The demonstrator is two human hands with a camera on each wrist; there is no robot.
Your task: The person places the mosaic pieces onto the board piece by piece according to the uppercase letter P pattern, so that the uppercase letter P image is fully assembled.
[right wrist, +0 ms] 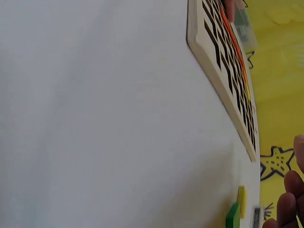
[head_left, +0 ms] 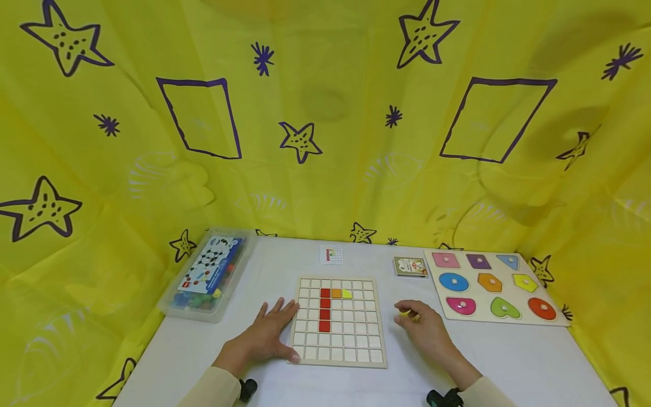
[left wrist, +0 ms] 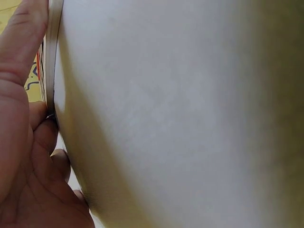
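Note:
A wooden grid board (head_left: pixel 356 366) lies in the middle of the table. Several red tiles (head_left: pixel 325 315) form a column in it, with an orange tile (head_left: pixel 336 293) and a yellow tile (head_left: pixel 347 294) running right from the top. My left hand (head_left: pixel 267 333) rests at the board's left side, fingers spread, thumb at the near corner. Right of the board, my right hand (head_left: pixel 424 330) hovers with fingers loosely bent. Below its fingers, in the right wrist view, a green piece (right wrist: pixel 232 217) and a yellow piece (right wrist: pixel 242 199) stand on the table; the hand partly hides them in the head view.
A small pattern card (head_left: pixel 331 255) lies behind the board. To its right are a card box (head_left: pixel 411 267) and a shape puzzle board (head_left: pixel 478 314). A clear plastic box (head_left: pixel 224 305) of coloured parts stands far left. Yellow curtain (head_left: pixel 325 186) hangs around the table.

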